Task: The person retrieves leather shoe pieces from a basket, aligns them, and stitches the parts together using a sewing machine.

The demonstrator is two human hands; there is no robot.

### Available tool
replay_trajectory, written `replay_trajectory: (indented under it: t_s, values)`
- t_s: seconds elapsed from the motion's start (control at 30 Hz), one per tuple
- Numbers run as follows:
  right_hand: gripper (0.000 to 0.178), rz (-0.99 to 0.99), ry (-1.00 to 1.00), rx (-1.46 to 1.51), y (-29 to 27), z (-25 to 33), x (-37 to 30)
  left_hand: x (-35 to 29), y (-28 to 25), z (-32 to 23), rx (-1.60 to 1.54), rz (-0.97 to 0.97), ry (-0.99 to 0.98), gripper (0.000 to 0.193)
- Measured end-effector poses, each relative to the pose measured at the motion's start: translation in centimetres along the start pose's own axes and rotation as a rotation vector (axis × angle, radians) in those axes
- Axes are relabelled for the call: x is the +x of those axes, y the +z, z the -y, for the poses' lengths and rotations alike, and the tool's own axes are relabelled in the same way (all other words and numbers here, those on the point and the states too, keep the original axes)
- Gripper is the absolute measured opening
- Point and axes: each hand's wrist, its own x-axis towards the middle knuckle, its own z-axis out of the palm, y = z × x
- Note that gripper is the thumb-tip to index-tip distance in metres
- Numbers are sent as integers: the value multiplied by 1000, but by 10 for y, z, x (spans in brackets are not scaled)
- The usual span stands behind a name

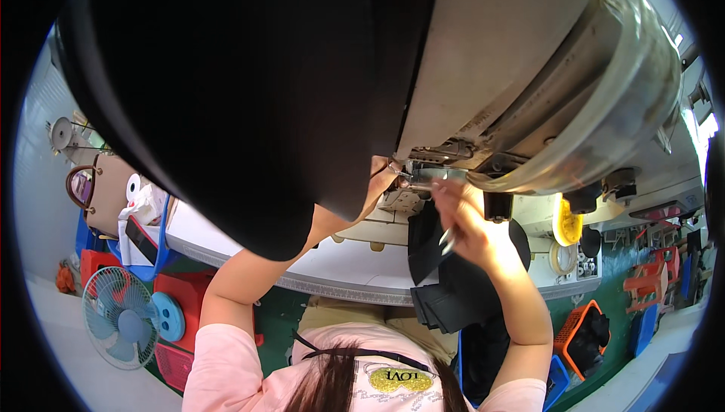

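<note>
A sewing machine (513, 57) fills the upper right, its needle area above a metal plate (404, 202). Close beside the needle area is my left hand (384, 173), mostly hidden behind a large dark shape; its fingers cannot be made out well. My right hand (464, 219) is closed just right of the needle area, slightly blurred, its fingertips near the machine's lower edge. A slim shiny object (448, 241) sticks out from under its palm; its kind is unclear. Below this hand, black fabric pieces (457, 291) lie over the table's near edge.
The large dark shape (249, 95) blocks the upper left. A white worktable (226, 231) has a ruler strip along its edge. At left stand a fan (121, 317), a red stool (181, 291) and a handbag (109, 189). An orange basket (581, 336) with dark pieces is at right.
</note>
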Motion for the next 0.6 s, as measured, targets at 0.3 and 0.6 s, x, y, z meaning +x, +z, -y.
replay_trajectory:
  t_s: [0.3,0.6]
  values:
    - [34,605,-19,-156,4,22,-8,-31,-4,20,191,207,195,23]
    - [30,358,199,99,-21,24,12,4,-49,16,259,419,518,19]
